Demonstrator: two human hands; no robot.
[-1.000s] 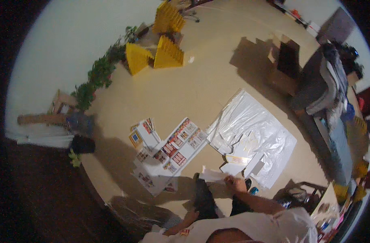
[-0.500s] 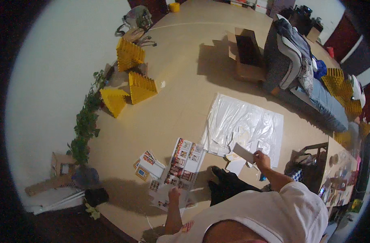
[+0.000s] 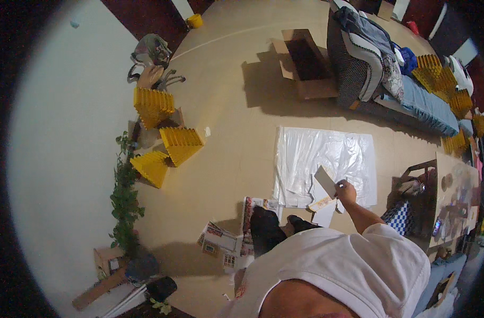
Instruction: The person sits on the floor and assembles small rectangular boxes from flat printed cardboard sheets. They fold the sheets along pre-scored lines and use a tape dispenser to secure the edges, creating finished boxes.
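Observation:
My right hand point(image 3: 346, 192) is closed on the end of a flat grey card piece point(image 3: 325, 180), held tilted above the plastic. Below it lie loose white card pieces point(image 3: 323, 217) and a cream strip with an orange print point(image 3: 321, 204). They rest at the near edge of a shiny white plastic sheet point(image 3: 297, 153). My left hand is hidden behind my body. To the left, a printed sheet point(image 3: 251, 205) with small house-front pictures is partly covered by my dark-clad leg point(image 3: 267, 225). Cut-out printed card pieces point(image 3: 220, 239) lie beside it.
An opened cardboard box point(image 3: 316, 89) stands by the sofa point(image 3: 353, 69) at the far right. Yellow ridged triangular pieces point(image 3: 181, 144) stand near a trailing plant point(image 3: 126, 196) on the left. A low table point(image 3: 454, 196) is at the right, beside a checked bag point(image 3: 398, 217).
My view has shifted and my left hand has gone out of sight. One leg now covers part of the printed sheet. The grey card has tilted more steeply in my right hand.

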